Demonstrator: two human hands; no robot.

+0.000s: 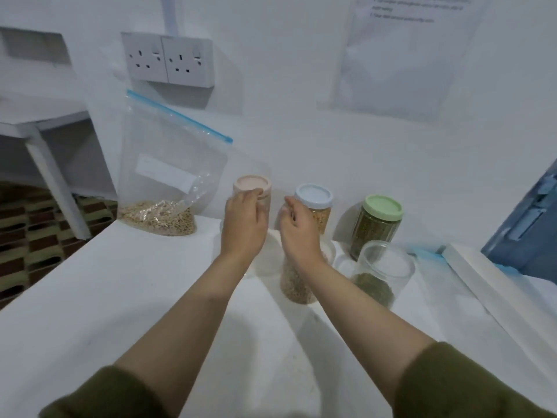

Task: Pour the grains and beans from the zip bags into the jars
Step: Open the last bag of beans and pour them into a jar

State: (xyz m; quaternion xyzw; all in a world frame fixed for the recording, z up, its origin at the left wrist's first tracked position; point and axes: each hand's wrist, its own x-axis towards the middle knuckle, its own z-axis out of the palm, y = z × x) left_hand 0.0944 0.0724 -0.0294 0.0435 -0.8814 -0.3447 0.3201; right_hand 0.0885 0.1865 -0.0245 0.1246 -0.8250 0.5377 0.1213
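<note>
A zip bag (162, 182) with a blue seal leans on the back wall, with pale grain in its bottom. My left hand (245, 218) grips the top of a pink-lidded jar (254, 184), fingers curled at the lid's edge. My right hand (298, 227) hovers beside a blue-lidded jar (316, 198) of yellow grain, fingers loosely curled and holding nothing I can see. Under my right wrist stands an open jar (297, 286) of pale grain. To the right are an open jar (384, 267) with some green beans and a green-lidded jar (378, 229) full of green beans.
All of this stands on a white counter (120, 282) against a white wall with a double socket (171, 60). The counter's left edge drops to a patterned floor (36, 236). A blue bin (527, 224) and a white board (482, 276) lie at the right.
</note>
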